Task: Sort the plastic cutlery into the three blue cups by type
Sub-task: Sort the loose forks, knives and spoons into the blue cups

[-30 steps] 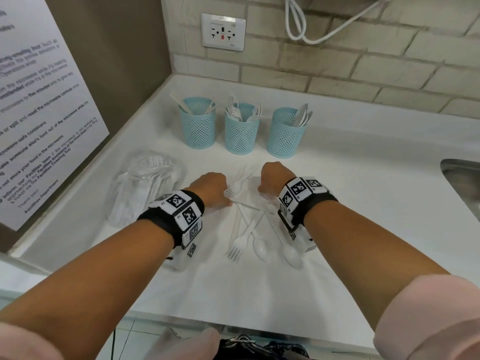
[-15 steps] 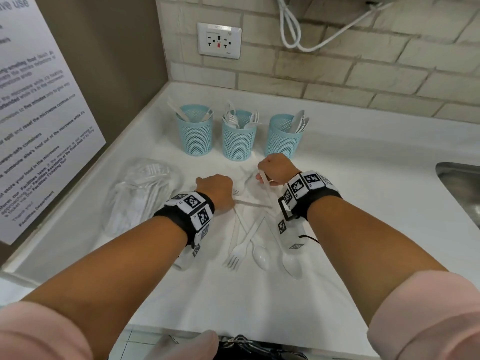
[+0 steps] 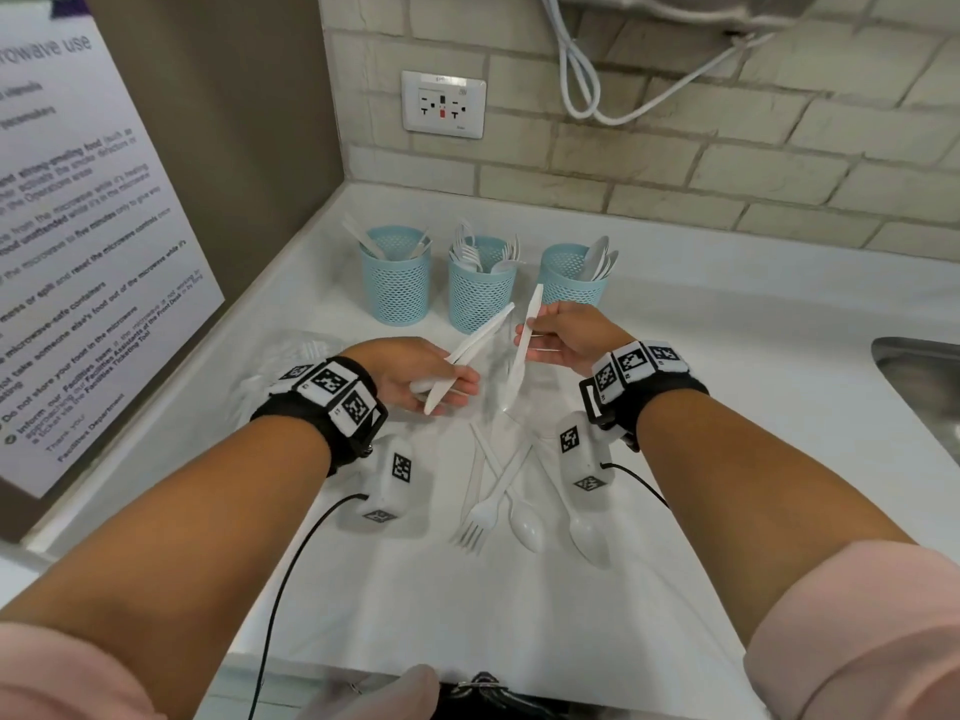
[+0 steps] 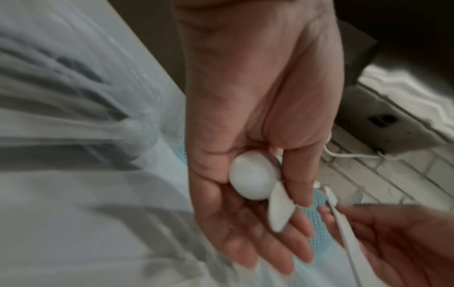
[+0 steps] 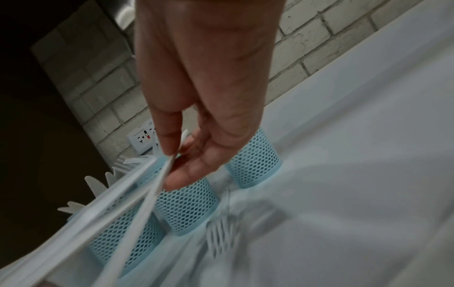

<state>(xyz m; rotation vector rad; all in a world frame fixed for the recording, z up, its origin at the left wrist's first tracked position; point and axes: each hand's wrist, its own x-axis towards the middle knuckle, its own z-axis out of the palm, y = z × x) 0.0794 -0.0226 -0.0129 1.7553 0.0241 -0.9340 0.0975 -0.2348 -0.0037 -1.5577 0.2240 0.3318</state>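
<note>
Three blue mesh cups stand in a row at the back: the left cup (image 3: pixel 397 283) holds knives, the middle cup (image 3: pixel 480 293) forks, the right cup (image 3: pixel 569 280) spoons. My left hand (image 3: pixel 431 381) is raised above the counter and grips a white knife (image 3: pixel 478 340) together with a white spoon (image 4: pixel 253 174), whose bowl lies in the palm. My right hand (image 3: pixel 561 335) pinches another white knife (image 3: pixel 527 335) between thumb and fingers (image 5: pixel 172 174), just in front of the middle and right cups. A fork (image 3: pixel 475 527) and two spoons (image 3: pixel 527 522) lie crossed on the counter under my wrists.
A clear plastic bag (image 3: pixel 291 356) with more cutlery lies on the white counter (image 3: pixel 727 356) at the left. A steel sink (image 3: pixel 924 387) is at the right edge. Behind the cups is a brick wall with a socket (image 3: pixel 443 103) and a hanging cable (image 3: pixel 587 96). A poster (image 3: pixel 78 252) covers the left wall.
Both hands have lifted off the cutlery pile and moved toward the cups. The left hand now holds a knife and a spoon, the right a knife.
</note>
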